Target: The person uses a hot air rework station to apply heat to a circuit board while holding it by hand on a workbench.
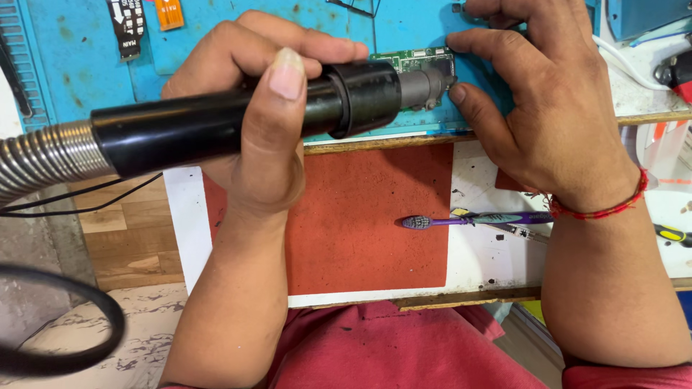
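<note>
Closest to the lens, the left hand point(252, 115) is wrapped firmly around the black handle of a hot-air tool point(245, 122), thumb laid across the top, fingers curled over the far side. Its ribbed metal hose point(43, 158) runs off the left edge of the frame, and the grey nozzle point(425, 85) points right, sitting directly over a small green circuit board point(411, 61) in the upper middle. Over on the upper right, the right hand point(548, 108) pins that board down: forefinger on its top edge, thumb tip just beside the nozzle, so a pinching hold on the board's right end. A red thread bracelet point(598, 209) circles that wrist. The board lies on a blue work mat point(79, 72) filling the upper left. Below it, centre frame, a red pad point(360, 223) covers a white bench top point(184, 230), and a purple toothbrush point(468, 220) lies on the bench beneath the right wrist. A yellow flex strip point(169, 13) lies at the top left of the mat.
</note>
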